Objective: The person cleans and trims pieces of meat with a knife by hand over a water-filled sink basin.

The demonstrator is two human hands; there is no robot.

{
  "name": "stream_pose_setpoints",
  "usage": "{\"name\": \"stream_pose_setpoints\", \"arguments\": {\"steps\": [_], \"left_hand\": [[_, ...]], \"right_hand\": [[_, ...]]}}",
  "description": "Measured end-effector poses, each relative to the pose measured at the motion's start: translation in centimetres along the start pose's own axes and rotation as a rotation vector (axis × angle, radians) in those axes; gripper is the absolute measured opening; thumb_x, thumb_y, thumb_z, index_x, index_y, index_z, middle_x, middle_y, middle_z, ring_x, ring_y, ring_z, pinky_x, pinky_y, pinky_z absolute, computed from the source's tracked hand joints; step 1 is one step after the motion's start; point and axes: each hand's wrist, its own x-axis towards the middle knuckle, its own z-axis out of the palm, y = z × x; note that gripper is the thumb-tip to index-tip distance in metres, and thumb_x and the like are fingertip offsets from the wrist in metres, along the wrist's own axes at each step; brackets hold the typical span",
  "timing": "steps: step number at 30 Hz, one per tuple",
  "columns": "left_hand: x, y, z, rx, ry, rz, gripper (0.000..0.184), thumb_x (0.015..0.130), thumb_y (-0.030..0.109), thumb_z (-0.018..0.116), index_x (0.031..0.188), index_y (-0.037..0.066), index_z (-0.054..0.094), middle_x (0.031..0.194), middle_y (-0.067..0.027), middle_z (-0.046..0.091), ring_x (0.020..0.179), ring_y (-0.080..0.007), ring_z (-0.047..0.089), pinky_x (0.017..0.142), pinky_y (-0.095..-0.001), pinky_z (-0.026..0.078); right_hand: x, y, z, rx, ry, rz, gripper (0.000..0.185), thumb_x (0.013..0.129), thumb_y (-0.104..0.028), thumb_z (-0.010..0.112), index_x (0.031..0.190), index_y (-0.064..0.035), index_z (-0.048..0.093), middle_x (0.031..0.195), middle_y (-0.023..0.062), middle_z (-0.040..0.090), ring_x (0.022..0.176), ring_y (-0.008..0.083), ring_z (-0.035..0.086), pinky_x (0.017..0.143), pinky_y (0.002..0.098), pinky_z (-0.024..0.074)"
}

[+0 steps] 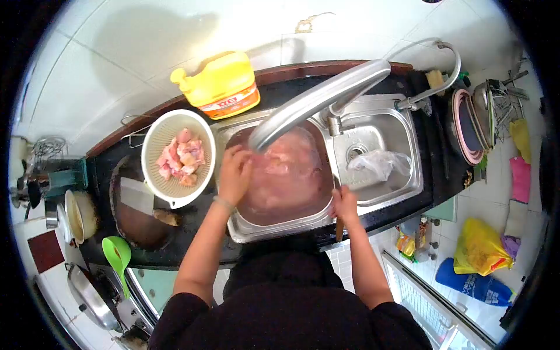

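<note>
Reddish water fills the left sink basin (280, 213), and pale pink raw meat (280, 166) lies in it. My left hand (235, 172) is over the basin's left side, near the faucet spout (321, 102). Its fingers are bent and blurred, so whether they grip anything is unclear. At the divider's front end, my right hand (345, 205) is closed around a brown wooden handle (339, 229) that points toward my body. The tool's other end is hard to make out. In the right basin (373, 195) lies a crumpled clear plastic bag (382, 165).
Left of the sink, a white colander (150, 153) holds raw meat pieces (182, 156). Behind it stands a yellow jug (219, 84). A cleaver (137, 195) rests on a round chopping board (125, 224). A green ladle (118, 256) is at the left front.
</note>
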Motion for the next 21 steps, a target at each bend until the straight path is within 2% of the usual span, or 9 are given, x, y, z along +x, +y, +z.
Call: {"name": "stream_pose_setpoints", "arguments": {"steps": [2, 4, 6, 11, 14, 16, 18, 19, 21], "left_hand": [[-0.4, -4.3, 5.3, -0.091, -0.147, -0.214, 0.034, 0.075, 0.01, 0.064, 0.109, 0.004, 0.057, 0.115, -0.0214, 0.054, 0.108, -0.0369, 0.05, 0.093, -0.0396, 0.041], [0.5, -6.2, 7.8, -0.097, -0.209, -0.251, 0.037, 0.076, 0.012, 0.064, 0.111, 0.005, 0.055, 0.116, -0.0214, 0.054, 0.108, -0.037, 0.05, 0.093, -0.04, 0.041], [0.9, -9.0, 10.2, -0.072, -0.327, -0.361, 0.042, 0.076, 0.016, 0.063, 0.115, 0.006, 0.051, 0.117, -0.0213, 0.053, 0.109, -0.0371, 0.05, 0.094, -0.0407, 0.04], [-2.7, -16.0, 16.3, 0.098, -0.504, -0.57, 0.055, 0.078, 0.025, 0.062, 0.126, 0.008, 0.042, 0.119, -0.0212, 0.052, 0.111, -0.0376, 0.049, 0.096, -0.0426, 0.039], [-8.3, -16.2, 19.0, 0.281, -0.444, -0.511, 0.063, 0.078, 0.031, 0.062, 0.132, 0.01, 0.037, 0.12, -0.0211, 0.052, 0.112, -0.0379, 0.049, 0.097, -0.0437, 0.039], [-8.9, -10.6, 16.9, 0.294, -0.478, -0.462, 0.062, 0.081, 0.032, 0.059, 0.134, 0.01, 0.036, 0.123, -0.0223, 0.051, 0.114, -0.0394, 0.048, 0.098, -0.0451, 0.039], [-8.9, -7.1, 14.7, 0.156, -0.716, -0.477, 0.059, 0.081, 0.027, 0.06, 0.132, 0.008, 0.037, 0.116, -0.021, 0.055, 0.105, -0.0384, 0.054, 0.091, -0.0462, 0.043], [-10.0, -8.6, 15.5, 0.155, -0.705, -0.476, 0.059, 0.081, 0.027, 0.06, 0.132, 0.008, 0.037, 0.116, -0.021, 0.055, 0.105, -0.0384, 0.054, 0.091, -0.0462, 0.043], [-10.9, -10.8, 16.3, 0.053, -0.569, -0.191, 0.047, 0.082, 0.025, 0.063, 0.124, 0.009, 0.048, 0.11, -0.0111, 0.059, 0.096, -0.0276, 0.057, 0.079, -0.0376, 0.048]], "right_hand": [[-2.5, -1.4, -0.4, 0.067, -0.018, 0.048, 0.02, 0.09, -0.018, 0.054, 0.086, 0.0013, 0.048, 0.06, 0.0162, 0.056, 0.045, 0.0225, 0.059, 0.041, 0.0363, 0.0461], [-2.9, -1.3, -0.2, 0.143, -0.038, 0.096, 0.02, 0.089, -0.018, 0.054, 0.087, 0.0011, 0.05, 0.061, 0.0158, 0.056, 0.045, 0.0212, 0.058, 0.043, 0.0361, 0.0461], [-2.5, 0.5, 0.6, 0.241, 0.03, -0.036, 0.018, 0.091, -0.016, 0.053, 0.083, -0.0014, 0.047, 0.056, 0.0041, 0.049, 0.041, 0.0122, 0.052, 0.036, 0.0271, 0.0418], [-2.9, 0.2, 0.3, 0.352, 0.021, -0.029, 0.017, 0.092, -0.015, 0.052, 0.083, -0.0019, 0.048, 0.057, 0.0033, 0.05, 0.042, 0.0112, 0.051, 0.037, 0.0259, 0.0408], [-3.0, 0.5, 0.5, 0.355, 0.029, -0.003, 0.018, 0.091, -0.018, 0.053, 0.09, 0.0004, 0.051, 0.056, 0.0086, 0.053, 0.041, 0.0161, 0.054, 0.039, 0.0308, 0.0428], [-3.2, -0.5, 0.1, 0.364, 0.022, 0.001, 0.018, 0.091, -0.018, 0.053, 0.09, 0.0005, 0.052, 0.057, 0.0088, 0.053, 0.041, 0.0164, 0.054, 0.039, 0.031, 0.043], [-3.3, -1.0, -0.2, 0.369, 0.009, -0.008, 0.018, 0.091, -0.017, 0.053, 0.091, 0.0006, 0.052, 0.057, 0.0091, 0.053, 0.041, 0.0168, 0.054, 0.04, 0.0312, 0.0433], [-3.2, -0.7, 0.0, 0.355, 0.017, -0.033, 0.018, 0.09, -0.017, 0.054, 0.091, 0.0006, 0.052, 0.057, 0.0095, 0.053, 0.042, 0.0173, 0.054, 0.04, 0.0316, 0.0435], [-2.8, 0.2, 0.5, 0.346, 0.028, -0.07, 0.017, 0.09, -0.017, 0.054, 0.091, 0.0005, 0.052, 0.057, 0.0099, 0.054, 0.042, 0.0179, 0.055, 0.041, 0.0321, 0.0436]]}}
